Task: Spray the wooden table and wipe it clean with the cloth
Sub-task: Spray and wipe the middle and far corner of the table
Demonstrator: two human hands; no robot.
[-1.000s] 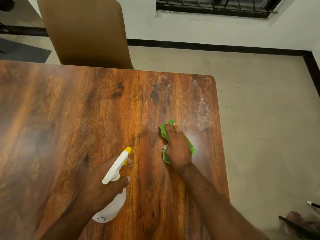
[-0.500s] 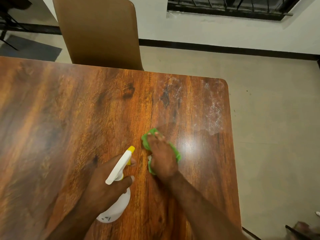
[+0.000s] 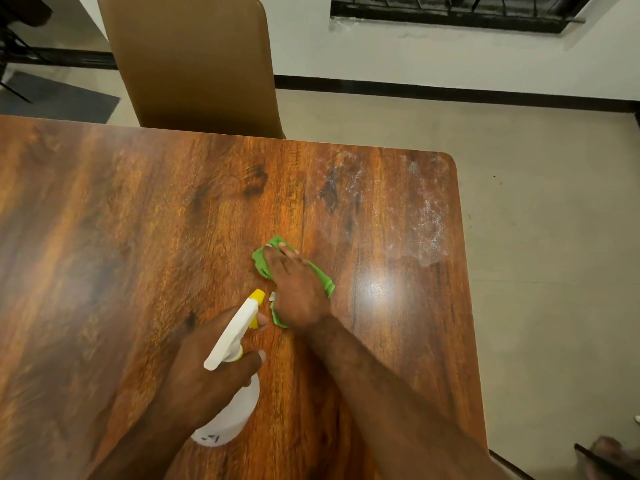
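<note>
The wooden table (image 3: 121, 237) fills most of the view, with whitish spray droplets (image 3: 427, 216) near its far right corner. My right hand (image 3: 296, 289) presses a green cloth (image 3: 322, 277) flat on the tabletop with straight fingers. My left hand (image 3: 211, 372) grips a white spray bottle (image 3: 232, 414) with a yellow nozzle (image 3: 258, 295), which points toward the cloth, just left of my right hand.
A brown chair (image 3: 194, 64) stands behind the table's far edge. Pale floor (image 3: 536, 237) lies to the right of the table's right edge. A dark mat (image 3: 59, 98) lies at the far left, and a barred window (image 3: 450, 12) is in the back wall.
My right hand has slid the green cloth leftward across the table, closer to the spray bottle's nozzle. My left hand has kept its hold on the bottle.
</note>
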